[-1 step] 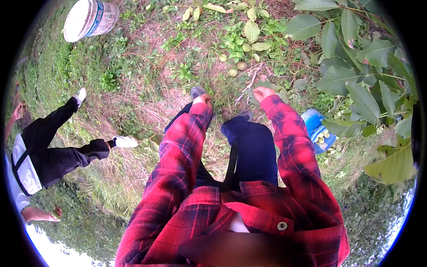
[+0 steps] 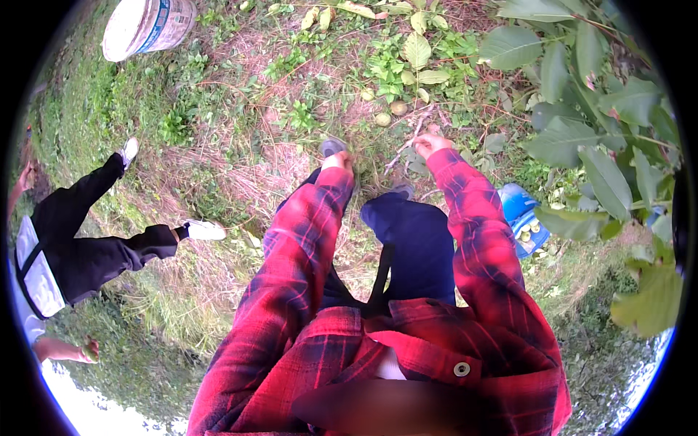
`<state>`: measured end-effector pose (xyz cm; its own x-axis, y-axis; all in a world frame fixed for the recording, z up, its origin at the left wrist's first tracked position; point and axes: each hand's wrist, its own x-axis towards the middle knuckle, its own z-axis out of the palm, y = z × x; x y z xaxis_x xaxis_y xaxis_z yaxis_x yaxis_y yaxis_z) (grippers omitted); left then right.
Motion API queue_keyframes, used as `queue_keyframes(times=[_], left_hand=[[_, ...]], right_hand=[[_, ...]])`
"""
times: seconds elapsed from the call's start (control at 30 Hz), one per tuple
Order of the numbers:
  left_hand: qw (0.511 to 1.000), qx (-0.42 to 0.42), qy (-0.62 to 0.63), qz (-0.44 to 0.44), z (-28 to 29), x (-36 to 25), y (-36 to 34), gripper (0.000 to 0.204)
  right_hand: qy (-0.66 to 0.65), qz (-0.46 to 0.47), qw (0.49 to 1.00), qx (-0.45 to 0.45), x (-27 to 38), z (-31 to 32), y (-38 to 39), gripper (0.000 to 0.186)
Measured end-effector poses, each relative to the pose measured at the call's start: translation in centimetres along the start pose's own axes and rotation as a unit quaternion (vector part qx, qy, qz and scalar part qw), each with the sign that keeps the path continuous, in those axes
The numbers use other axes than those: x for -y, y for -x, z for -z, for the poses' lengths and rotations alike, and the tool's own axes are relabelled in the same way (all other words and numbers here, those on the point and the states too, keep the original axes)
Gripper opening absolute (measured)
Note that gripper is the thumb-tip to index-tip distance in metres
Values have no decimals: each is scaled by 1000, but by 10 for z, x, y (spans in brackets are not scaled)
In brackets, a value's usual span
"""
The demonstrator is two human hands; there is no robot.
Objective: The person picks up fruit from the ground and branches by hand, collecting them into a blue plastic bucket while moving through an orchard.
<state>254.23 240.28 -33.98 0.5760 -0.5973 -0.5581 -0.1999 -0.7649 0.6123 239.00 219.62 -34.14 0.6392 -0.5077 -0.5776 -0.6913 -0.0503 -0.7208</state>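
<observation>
My left hand (image 2: pixel 339 161) hangs over my left shoe (image 2: pixel 333 147), its fingers curled together and their inside turned from view. My right hand (image 2: pixel 433 144) is closed in a pinch beside a dry twig (image 2: pixel 407 149) on the ground. Whether it grips the twig or anything else is too small to tell. Just beyond, a round green fruit (image 2: pixel 382 119) and a browner round fruit (image 2: pixel 398 108) lie in the grass. To the right of my right forearm, a blue bucket (image 2: pixel 516 200) holds several pale green fruits (image 2: pixel 528 231).
Leafy branches (image 2: pixel 574 138) hang close on the right. A white bucket (image 2: pixel 138 29) stands at the far left. Another person in dark trousers (image 2: pixel 94 254) is at the left, one hand (image 2: pixel 90 352) around something green. Yellowing leaves (image 2: pixel 416 51) lie ahead among grass.
My left hand has shifted slightly right and up. The fingers of my right hand now reach nearer the twig. The hanging leaves have moved to the right in view.
</observation>
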Motion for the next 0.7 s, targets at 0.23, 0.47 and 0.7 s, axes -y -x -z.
queue_keyframes(times=[0.23,0.47,0.7], left_hand=[[989,-112,-45,-81,-131,59,-145,16],[978,63,-182,-80,-236,68,-240,48],[920,-95,-271,-265,-244,77,-230,26]], right_hand=[[261,47,964,-29,-129,-93,-204,28],[448,-157,873,-113,-221,-106,-310,55],[262,47,964,-16,-129,-104,-277,35]])
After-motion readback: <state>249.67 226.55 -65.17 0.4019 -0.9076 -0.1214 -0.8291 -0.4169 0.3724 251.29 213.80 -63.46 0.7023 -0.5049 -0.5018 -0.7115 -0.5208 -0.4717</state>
